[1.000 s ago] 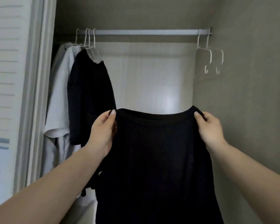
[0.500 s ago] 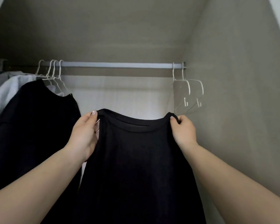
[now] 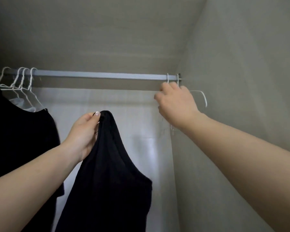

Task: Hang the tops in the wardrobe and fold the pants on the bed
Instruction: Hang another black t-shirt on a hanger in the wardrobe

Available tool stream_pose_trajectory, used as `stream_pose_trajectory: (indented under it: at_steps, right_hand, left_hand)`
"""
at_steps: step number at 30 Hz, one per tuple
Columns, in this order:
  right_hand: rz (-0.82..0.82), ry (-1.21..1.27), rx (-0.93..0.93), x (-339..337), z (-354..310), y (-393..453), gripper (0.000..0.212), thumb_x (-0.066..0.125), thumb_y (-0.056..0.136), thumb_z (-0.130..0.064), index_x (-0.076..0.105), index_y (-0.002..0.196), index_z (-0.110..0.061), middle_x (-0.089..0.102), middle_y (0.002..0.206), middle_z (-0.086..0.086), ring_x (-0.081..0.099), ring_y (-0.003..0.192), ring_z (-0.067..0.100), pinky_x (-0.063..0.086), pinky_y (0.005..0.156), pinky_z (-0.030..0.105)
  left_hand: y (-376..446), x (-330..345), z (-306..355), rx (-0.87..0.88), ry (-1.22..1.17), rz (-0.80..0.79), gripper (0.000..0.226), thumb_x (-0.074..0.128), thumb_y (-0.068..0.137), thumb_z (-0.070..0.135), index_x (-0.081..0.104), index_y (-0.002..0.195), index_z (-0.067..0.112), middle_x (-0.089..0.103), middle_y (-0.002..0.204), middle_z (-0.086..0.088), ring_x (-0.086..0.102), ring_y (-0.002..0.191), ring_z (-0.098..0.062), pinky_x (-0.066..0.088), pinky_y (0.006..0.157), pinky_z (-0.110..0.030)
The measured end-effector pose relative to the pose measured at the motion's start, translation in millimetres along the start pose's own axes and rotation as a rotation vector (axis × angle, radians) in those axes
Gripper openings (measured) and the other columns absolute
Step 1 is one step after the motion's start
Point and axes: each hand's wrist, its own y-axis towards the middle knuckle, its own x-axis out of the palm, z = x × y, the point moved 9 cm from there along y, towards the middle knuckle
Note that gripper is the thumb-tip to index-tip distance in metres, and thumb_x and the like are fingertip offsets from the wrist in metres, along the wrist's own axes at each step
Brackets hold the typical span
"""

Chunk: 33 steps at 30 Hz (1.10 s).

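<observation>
**Top in one hand, hanger under the other**

The left hand (image 3: 84,131) is pinching a black top (image 3: 110,173) at its upper edge, thumb on the near side and fingers closed behind the cloth. The top is hanging from that one grip in a loose drape, its body falling down toward the bottom of the view, in front of the pale back wall (image 3: 107,104) of the wardrobe. It is not on any hanger.

The right hand (image 3: 176,104) is reaching up and to the right, just below the rail (image 3: 99,75), with its fingers curled around the white wire hangers (image 3: 203,97) that are hooked over the rail's right end, close to the side wall (image 3: 241,97). How many of the wires it is actually gripping is hidden by the hand itself; one hanger's shoulder is sticking out to the right of the knuckles.

At the left end of the rail several more white hangers (image 3: 23,84) are sitting bunched together. A dark shirt (image 3: 20,139) is hanging from one of them, well apart from the top in the left hand, and a sliver of pale cloth is showing beside its collar.
</observation>
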Motion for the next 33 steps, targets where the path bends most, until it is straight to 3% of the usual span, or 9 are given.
stream_pose_trajectory:
  at_steps: [3,8,14,18,21,26,33]
  right_hand:
    - [-0.236,-0.234,0.158,8,35,14,0.036,0.049,0.089,-0.009,0.053,0.124,-0.01,0.043,0.129,0.015,0.041,0.12,0.032,0.034,0.09,0.038]
    - [-0.436,-0.271,0.259,25,62,9,0.037,0.045,0.091,-0.003,0.058,0.125,-0.01,0.056,0.128,0.012,0.055,0.116,0.03,0.035,0.076,0.031]
    - [-0.372,-0.054,0.458,30,73,7,0.039,0.039,0.092,0.0,0.052,0.129,-0.002,0.049,0.128,0.021,0.052,0.116,0.041,0.042,0.089,0.039]
    - [-0.218,0.001,0.412,25,60,17,0.036,0.038,0.091,0.002,0.049,0.125,-0.001,0.044,0.12,0.023,0.055,0.101,0.044,0.036,0.072,0.039]
    - [-0.165,0.04,0.356,28,45,19,0.035,0.039,0.09,0.002,0.049,0.123,-0.004,0.044,0.118,0.021,0.054,0.096,0.043,0.037,0.071,0.039]
    - [-0.173,0.103,0.211,43,0,5,0.041,0.041,0.088,0.004,0.047,0.127,-0.009,0.043,0.11,0.017,0.057,0.089,0.042,0.043,0.071,0.04]
    - [-0.262,0.135,0.082,69,-48,-29,0.05,0.042,0.085,0.005,0.042,0.132,-0.013,0.045,0.111,0.012,0.059,0.088,0.039,0.049,0.071,0.039]
  left_hand:
    - [12,-4,-1,0.014,0.023,-0.003,0.024,0.048,0.099,0.031,0.058,0.082,0.02,0.056,0.067,0.0,0.053,0.054,-0.011,0.049,0.057,-0.028]
    - [21,-15,-7,0.013,0.052,0.007,0.022,0.049,0.099,0.033,0.06,0.084,0.022,0.059,0.065,0.002,0.056,0.052,-0.009,0.046,0.057,-0.029]
    - [24,-22,-12,-0.008,0.044,-0.034,0.017,0.053,0.096,0.033,0.063,0.091,0.02,0.061,0.075,0.0,0.058,0.06,-0.012,0.051,0.051,-0.025]
    - [27,-32,-17,-0.021,0.056,-0.05,0.016,0.055,0.095,0.031,0.064,0.09,0.02,0.066,0.069,0.008,0.06,0.05,-0.005,0.052,0.05,-0.023]
    - [30,-43,-23,-0.027,0.076,-0.033,0.016,0.057,0.094,0.028,0.067,0.084,0.021,0.068,0.066,0.009,0.059,0.049,-0.006,0.052,0.051,-0.022]
    - [31,-63,-36,-0.017,0.079,0.029,0.018,0.058,0.092,0.005,0.071,0.09,0.017,0.073,0.087,0.001,0.069,0.068,-0.007,0.053,0.056,-0.015]
    - [30,-101,-61,-0.079,0.166,0.133,0.008,0.068,0.087,0.014,0.071,0.093,0.013,0.071,0.094,-0.006,0.067,0.085,-0.017,0.052,0.077,-0.028]
